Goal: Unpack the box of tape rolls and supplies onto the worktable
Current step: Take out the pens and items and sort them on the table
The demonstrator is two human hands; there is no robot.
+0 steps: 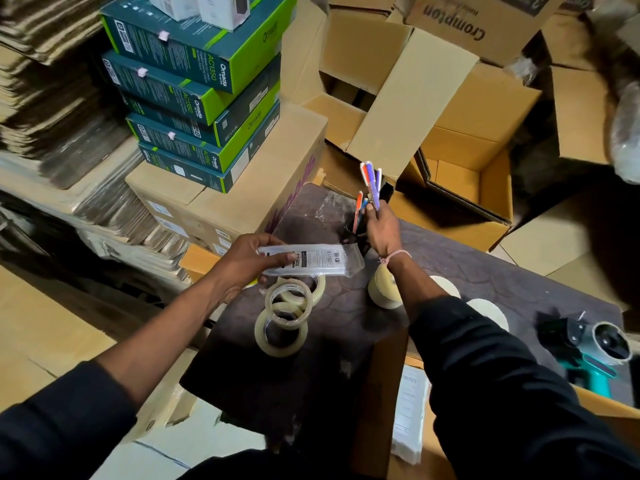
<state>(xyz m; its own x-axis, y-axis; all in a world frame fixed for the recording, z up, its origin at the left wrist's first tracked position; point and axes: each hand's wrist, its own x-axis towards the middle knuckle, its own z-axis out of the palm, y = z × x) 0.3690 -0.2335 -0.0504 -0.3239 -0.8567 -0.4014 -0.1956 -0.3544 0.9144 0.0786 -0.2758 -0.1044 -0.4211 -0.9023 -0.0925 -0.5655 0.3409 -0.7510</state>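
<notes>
My left hand [251,259] grips a flat clear plastic packet [313,259] with a printed label, held over the dark worktable [460,271]. My right hand [382,228] holds a bunch of pens [371,181] upright above the table's far edge, over a black pen holder [358,230]. Three clear tape rolls [285,311] lie overlapping on the table below the packet. Cream tape rolls [382,289] stand beside my right forearm, partly hidden by it. An open cardboard box [467,181] stands beyond the table.
A tape dispenser [595,351] with a teal handle lies at the table's right end. Green router boxes [204,95] are stacked on cartons at left, next to piles of flattened cardboard [52,109]. More open cartons [360,57] fill the back.
</notes>
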